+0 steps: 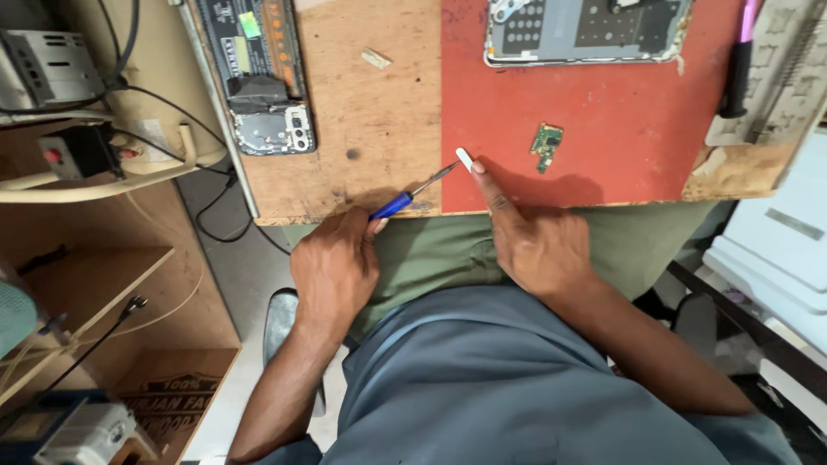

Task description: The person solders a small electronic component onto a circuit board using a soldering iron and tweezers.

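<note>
Phone repair workshop: opened phones (258,73), loose circuit board (546,145), worn wooden bench (370,112), red mat (620,112).

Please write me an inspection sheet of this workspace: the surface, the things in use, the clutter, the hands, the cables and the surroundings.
Surface: wooden bench top with a red mat on its right part.
Things in use: blue-handled screwdriver, its tip close to a small white piece.
Clutter: small green circuit board, opened phone, opened phone back, pink-and-black pen, small pale scrap.
Hands: left hand holds the screwdriver; right hand presses its forefinger on the white piece.
Cables: black cables hang at the left of the bench.
Surroundings: wooden shelves left, white casing right.
</note>
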